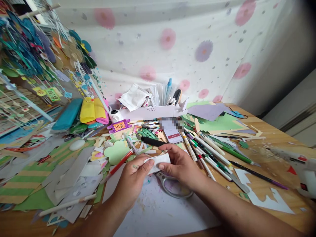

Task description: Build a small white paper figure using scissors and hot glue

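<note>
A small white piece of paper (pixel 160 162) is held between both hands above the middle of the table. My left hand (pixel 135 174) pinches its left end, thumb on top. My right hand (pixel 181 166) grips the right end between thumb and fingers, with the index finger arched over. Just beneath my right hand lie grey-handled scissors (pixel 174 187), their blades mostly hidden. They rest on a white sheet (pixel 158 210) dotted with coloured specks.
Many markers (pixel 207 148) lie right of centre, near a phone (pixel 172 131). Cut paper scraps (pixel 74 177) cover the left. A white box (pixel 150 113) stands behind. At the far right is a glue gun (pixel 304 168); hanging paper ornaments (pixel 27 52) fill the upper left.
</note>
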`<state>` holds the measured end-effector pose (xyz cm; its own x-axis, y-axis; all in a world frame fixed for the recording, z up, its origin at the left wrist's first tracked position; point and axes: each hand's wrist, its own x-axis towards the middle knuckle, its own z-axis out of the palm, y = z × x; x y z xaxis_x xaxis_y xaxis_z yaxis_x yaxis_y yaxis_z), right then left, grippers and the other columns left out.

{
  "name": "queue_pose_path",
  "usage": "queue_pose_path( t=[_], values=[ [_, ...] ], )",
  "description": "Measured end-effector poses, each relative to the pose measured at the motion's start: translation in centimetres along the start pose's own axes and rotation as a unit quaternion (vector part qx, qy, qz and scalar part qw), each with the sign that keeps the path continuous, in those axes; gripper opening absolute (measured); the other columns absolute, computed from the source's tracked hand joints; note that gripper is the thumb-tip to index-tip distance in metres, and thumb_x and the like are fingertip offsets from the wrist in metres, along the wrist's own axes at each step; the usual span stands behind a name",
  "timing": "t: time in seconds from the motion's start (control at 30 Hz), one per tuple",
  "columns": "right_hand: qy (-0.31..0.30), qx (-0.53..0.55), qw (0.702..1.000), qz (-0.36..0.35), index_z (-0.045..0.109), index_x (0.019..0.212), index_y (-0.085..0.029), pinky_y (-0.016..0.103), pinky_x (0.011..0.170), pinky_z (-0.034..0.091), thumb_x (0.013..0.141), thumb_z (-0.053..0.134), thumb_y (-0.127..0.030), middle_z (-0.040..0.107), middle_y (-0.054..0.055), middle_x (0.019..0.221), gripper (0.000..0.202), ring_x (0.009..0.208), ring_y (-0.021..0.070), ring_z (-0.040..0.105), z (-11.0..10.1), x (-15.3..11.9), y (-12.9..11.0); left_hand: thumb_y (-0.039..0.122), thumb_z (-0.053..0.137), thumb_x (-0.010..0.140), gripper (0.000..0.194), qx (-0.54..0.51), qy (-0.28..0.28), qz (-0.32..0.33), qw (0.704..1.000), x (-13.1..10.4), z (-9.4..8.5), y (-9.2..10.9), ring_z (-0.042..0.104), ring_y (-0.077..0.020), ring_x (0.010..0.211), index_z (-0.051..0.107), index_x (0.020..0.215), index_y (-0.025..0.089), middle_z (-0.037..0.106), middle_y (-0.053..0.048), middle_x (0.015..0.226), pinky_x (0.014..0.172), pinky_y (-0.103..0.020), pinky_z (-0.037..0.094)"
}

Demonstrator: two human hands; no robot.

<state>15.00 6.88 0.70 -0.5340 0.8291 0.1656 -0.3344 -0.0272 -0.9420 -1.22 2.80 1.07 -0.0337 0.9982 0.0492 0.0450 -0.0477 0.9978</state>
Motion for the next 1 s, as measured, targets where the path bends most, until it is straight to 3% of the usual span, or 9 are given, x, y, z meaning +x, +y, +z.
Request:
queue_pose_path(
  t=[0.2, 0.3, 0.43, 0.53, 0.63, 0.73, 0.83, 0.9, 1.0],
  values=[
    [0.033, -0.082, 0.996, 0.014, 0.057, 0.097, -0.019, 0.020, 0.050, 0.039, 0.071, 0.077, -0.026, 0.056, -0.006, 0.065, 0.034, 0.052, 0.0066, 0.048, -2.4, 0.0, -0.9, 0.040, 0.071, 0.077, 0.025, -0.123, 0.071, -0.070, 0.987, 0.5, -0.4, 0.4, 0.055, -0.0176, 0.073, 0.071, 0.081, 0.016, 0.065, -0.003, 0.073, 0.061, -0.026, 0.046],
    [0.140, -0.149, 0.977, -0.054, 0.062, 0.093, -0.017, 0.024, 0.057, 0.046, 0.070, 0.076, -0.027, 0.061, -0.003, 0.065, 0.029, 0.057, 0.0099, 0.055, -5.5, 0.1, -3.0, 0.040, 0.078, 0.070, 0.027, -0.178, 0.117, -0.074, 0.974, 0.9, -1.0, 0.9, 0.055, -0.0178, 0.074, 0.072, 0.079, 0.015, 0.067, -0.004, 0.078, 0.055, -0.025, 0.048],
    [0.402, -0.244, 0.870, -0.148, 0.064, 0.087, -0.017, 0.028, 0.056, 0.050, 0.067, 0.074, -0.031, 0.058, -0.004, 0.060, 0.025, 0.051, 0.0112, 0.054, -10.7, -0.2, -6.5, 0.033, 0.084, 0.063, 0.025, -0.206, 0.163, -0.045, 0.964, 1.6, -2.1, 1.1, 0.055, -0.0143, 0.070, 0.070, 0.075, 0.015, 0.064, -0.001, 0.078, 0.053, -0.023, 0.051],
    [0.485, -0.310, 0.806, -0.142, 0.066, 0.087, -0.018, 0.030, 0.053, 0.050, 0.074, 0.068, -0.035, 0.043, -0.010, 0.046, 0.022, 0.039, 0.0088, 0.039, -12.7, -0.7, -7.6, 0.030, 0.086, 0.060, 0.026, -0.203, 0.183, -0.030, 0.961, 2.0, -2.6, 1.0, 0.054, -0.0127, 0.068, 0.068, 0.073, 0.016, 0.060, 0.001, 0.076, 0.055, -0.024, 0.054],
    [0.400, -0.387, 0.824, -0.102, 0.069, 0.088, -0.018, 0.029, 0.053, 0.048, 0.073, 0.068, -0.031, 0.054, -0.004, 0.054, 0.020, 0.046, 0.0125, 0.049, -11.4, -0.8, -6.7, 0.029, 0.085, 0.060, 0.027, -0.194, 0.177, -0.028, 0.964, 2.3, -2.8, 0.9, 0.056, -0.0138, 0.072, 0.066, 0.074, 0.017, 0.060, 0.001, 0.077, 0.058, -0.025, 0.057],
    [0.132, -0.522, 0.840, -0.062, 0.066, 0.098, -0.018, 0.029, 0.062, 0.051, 0.081, 0.058, -0.025, 0.067, 0.006, 0.086, 0.020, 0.068, 0.0170, 0.063, -7.4, -0.8, -4.8, 0.032, 0.085, 0.061, 0.027, -0.183, 0.166, -0.035, 0.968, 2.5, -2.9, 0.7, 0.057, -0.0151, 0.074, 0.064, 0.070, 0.016, 0.060, 0.001, 0.077, 0.060, -0.026, 0.057],
    [-0.133, -0.645, 0.752, -0.008, 0.065, 0.103, -0.021, 0.033, 0.066, 0.051, 0.079, 0.064, -0.031, 0.068, 0.008, 0.091, 0.026, 0.079, 0.0245, 0.066, -3.5, -1.1, -3.6, 0.035, 0.087, 0.057, 0.031, -0.176, 0.186, -0.036, 0.966, 2.7, -3.3, 0.6, 0.057, -0.0145, 0.071, 0.063, 0.067, 0.017, 0.059, 0.002, 0.073, 0.059, -0.024, 0.057],
    [-0.187, -0.695, 0.694, 0.004, 0.063, 0.109, -0.021, 0.035, 0.065, 0.051, 0.077, 0.067, -0.036, 0.068, 0.009, 0.094, 0.036, 0.082, 0.0283, 0.066, -2.0, -1.2, -3.4, 0.036, 0.088, 0.054, 0.033, -0.177, 0.202, -0.036, 0.963, 2.9, -3.6, 0.6, 0.056, -0.0136, 0.070, 0.064, 0.068, 0.017, 0.059, 0.003, 0.071, 0.057, -0.021, 0.056],
    [-0.196, -0.718, 0.667, 0.021, 0.060, 0.114, -0.021, 0.033, 0.061, 0.049, 0.076, 0.066, -0.036, 0.068, 0.009, 0.095, 0.042, 0.079, 0.0277, 0.067, -1.4, -1.3, -3.0, 0.035, 0.089, 0.052, 0.033, -0.181, 0.214, -0.038, 0.959, 3.2, -4.1, 0.5, 0.056, -0.0132, 0.068, 0.065, 0.068, 0.018, 0.059, 0.003, 0.069, 0.055, -0.019, 0.055]
  ],
)
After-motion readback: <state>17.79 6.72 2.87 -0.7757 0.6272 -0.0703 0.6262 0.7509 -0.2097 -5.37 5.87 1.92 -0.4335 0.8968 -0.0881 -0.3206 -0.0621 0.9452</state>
